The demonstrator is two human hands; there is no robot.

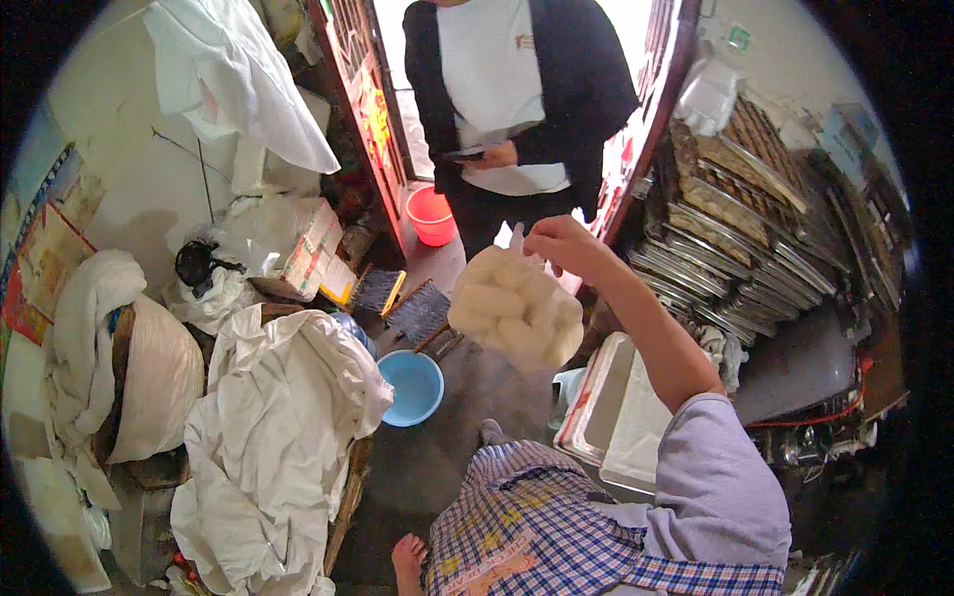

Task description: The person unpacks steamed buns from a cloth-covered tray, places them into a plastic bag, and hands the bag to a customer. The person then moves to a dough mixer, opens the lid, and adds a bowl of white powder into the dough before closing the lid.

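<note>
My right hand (564,244) stretches forward with its fingers closed on the gathered top of a clear plastic bag (516,309). Several pale, rounded pieces that look like dough or rice cakes fill the bag, which hangs above the floor. Facing me in the doorway stands a person (488,74) in a dark jacket and white shirt. That person's hand (498,155) holds a dark phone (465,156). My left hand (409,555) is low beside my checked apron (507,521), fingers curled; whether anything is in it is not clear.
A light blue basin (411,389) and a red bucket (431,216) stand on the floor. White cloth (276,432) drapes over something at left. Stacked metal trays (715,253) line the right, with white foam boxes (604,402) below. Low woven-seat stools (419,309) stand ahead.
</note>
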